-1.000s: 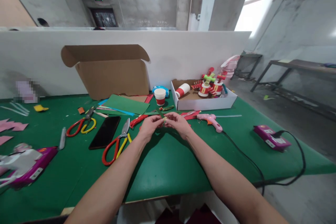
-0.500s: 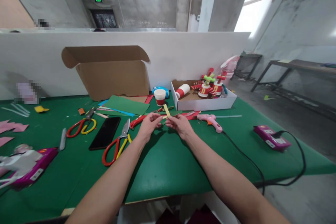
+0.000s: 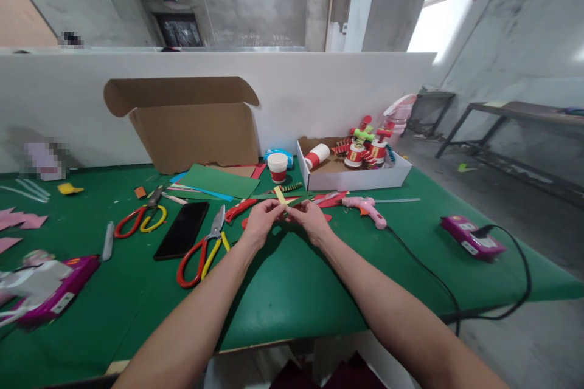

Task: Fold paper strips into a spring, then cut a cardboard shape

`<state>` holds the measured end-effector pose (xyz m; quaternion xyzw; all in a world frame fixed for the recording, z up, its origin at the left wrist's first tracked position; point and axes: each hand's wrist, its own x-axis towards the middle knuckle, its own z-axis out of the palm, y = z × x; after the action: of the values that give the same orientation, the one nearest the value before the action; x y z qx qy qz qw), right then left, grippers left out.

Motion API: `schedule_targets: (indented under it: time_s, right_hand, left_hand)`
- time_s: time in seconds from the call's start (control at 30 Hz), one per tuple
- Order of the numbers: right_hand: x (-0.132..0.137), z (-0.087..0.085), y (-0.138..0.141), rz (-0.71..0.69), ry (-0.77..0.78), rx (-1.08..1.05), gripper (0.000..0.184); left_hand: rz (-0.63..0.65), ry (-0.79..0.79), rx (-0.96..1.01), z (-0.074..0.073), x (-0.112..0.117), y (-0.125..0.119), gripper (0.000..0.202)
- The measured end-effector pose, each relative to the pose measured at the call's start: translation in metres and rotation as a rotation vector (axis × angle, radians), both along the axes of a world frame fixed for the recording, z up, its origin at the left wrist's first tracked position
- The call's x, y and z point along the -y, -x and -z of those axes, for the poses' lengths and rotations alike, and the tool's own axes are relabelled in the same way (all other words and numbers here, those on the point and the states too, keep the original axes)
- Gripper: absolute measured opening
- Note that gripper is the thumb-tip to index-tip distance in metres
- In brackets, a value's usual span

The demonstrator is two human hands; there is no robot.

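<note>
Both my hands meet over the middle of the green table [image 3: 292,292]. My left hand [image 3: 261,219] pinches crossed paper strips, a yellow strip [image 3: 279,194] standing up from its fingertips and a green strip [image 3: 298,199] running off to the right. My right hand [image 3: 312,217] pinches the same strips from the right, fingers closed. A small folded green-and-yellow paper spring [image 3: 289,188] lies just beyond my hands.
Red-and-yellow scissors [image 3: 201,249] and a black phone [image 3: 182,230] lie left of my hands, a second pair of scissors [image 3: 139,219] farther left. A pink glue gun [image 3: 367,209] and its black cable lie to the right. A white box [image 3: 356,179] holds paper-cup crafts; an open cardboard box [image 3: 191,124] stands behind.
Over the second the yellow strip swung up above my fingers and now leans left and lower. My hands stay together at the same spot.
</note>
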<state>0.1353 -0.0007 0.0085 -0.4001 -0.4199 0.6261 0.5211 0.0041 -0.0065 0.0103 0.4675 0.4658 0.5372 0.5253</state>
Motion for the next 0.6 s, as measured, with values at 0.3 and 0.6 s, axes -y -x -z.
schedule_targets:
  time_s: [0.3, 0.6]
  right_hand:
    - [-0.0002, -0.0021, -0.0007, -0.028, -0.007, -0.030, 0.034]
    - [-0.0015, -0.0025, -0.0049, 0.196, -0.185, 0.190, 0.032]
  left_hand:
    - [0.032, -0.008, 0.010, 0.0015, -0.0003, 0.0001, 0.044]
    - [-0.098, 0.037, 0.086, -0.0003, -0.0029, 0.0032, 0.045]
